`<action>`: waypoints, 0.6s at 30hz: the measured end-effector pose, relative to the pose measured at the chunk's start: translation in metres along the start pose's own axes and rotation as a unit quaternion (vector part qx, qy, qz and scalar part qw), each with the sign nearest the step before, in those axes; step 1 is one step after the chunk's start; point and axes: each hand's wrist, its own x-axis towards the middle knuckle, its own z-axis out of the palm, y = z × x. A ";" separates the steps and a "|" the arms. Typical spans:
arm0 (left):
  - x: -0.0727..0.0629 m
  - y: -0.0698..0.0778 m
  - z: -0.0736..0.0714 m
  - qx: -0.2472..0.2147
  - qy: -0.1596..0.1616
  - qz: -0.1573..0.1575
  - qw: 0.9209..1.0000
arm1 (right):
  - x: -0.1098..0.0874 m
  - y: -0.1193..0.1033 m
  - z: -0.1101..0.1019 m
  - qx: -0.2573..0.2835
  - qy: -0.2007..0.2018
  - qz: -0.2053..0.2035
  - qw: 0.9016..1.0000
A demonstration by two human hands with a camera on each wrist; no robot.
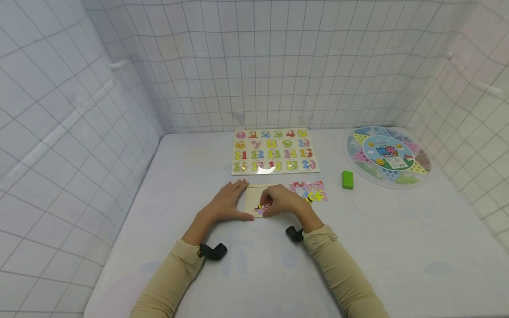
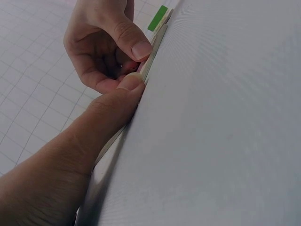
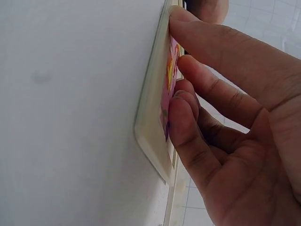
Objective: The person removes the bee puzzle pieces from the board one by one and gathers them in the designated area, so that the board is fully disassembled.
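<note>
A shallow wooden puzzle tray (image 1: 251, 193) lies flat on the table between the hands. My left hand (image 1: 228, 202) spans its left side, the fingers extended at the far corner and the thumb on the near edge. My right hand (image 1: 280, 199) bends over the tray with curled fingers, thumb and fingertips at a pink and yellow jigsaw piece (image 3: 172, 70) lying in it. In the left wrist view, the right thumb (image 2: 141, 49) sits close to the left thumb (image 2: 130, 81) at the tray's edge. The curled fingers partly cover the piece.
Several joined-looking jigsaw pieces (image 1: 320, 195) lie right of the tray, partly behind the right hand. A number puzzle board (image 1: 274, 151) stands further back. A green block (image 1: 347, 180) and a round board game (image 1: 387, 154) lie to the right. Gridded walls surround the table.
</note>
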 end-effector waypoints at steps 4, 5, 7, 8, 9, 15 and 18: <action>0.000 -0.001 0.000 0.001 -0.001 0.000 1.000 | 0.000 0.000 0.000 0.002 0.004 -0.008 1.000; 0.000 -0.001 0.000 0.003 0.000 0.002 1.000 | 0.000 0.000 0.000 0.003 0.005 -0.009 1.000; 0.001 -0.002 0.001 0.005 0.000 0.002 1.000 | 0.000 0.001 0.000 0.005 0.005 -0.008 1.000; 0.001 -0.002 0.001 0.006 0.001 0.002 1.000 | 0.000 0.001 0.000 0.005 0.005 -0.008 1.000; 0.002 -0.002 0.002 0.007 0.002 0.003 1.000 | 0.000 0.001 0.000 0.007 0.005 -0.007 1.000; 0.002 -0.003 0.002 0.008 0.002 0.005 1.000 | -0.002 0.001 -0.002 0.027 -0.003 -0.003 1.000; 0.002 -0.003 0.002 0.008 -0.001 0.002 1.000 | -0.003 0.001 -0.003 0.032 -0.007 0.000 0.999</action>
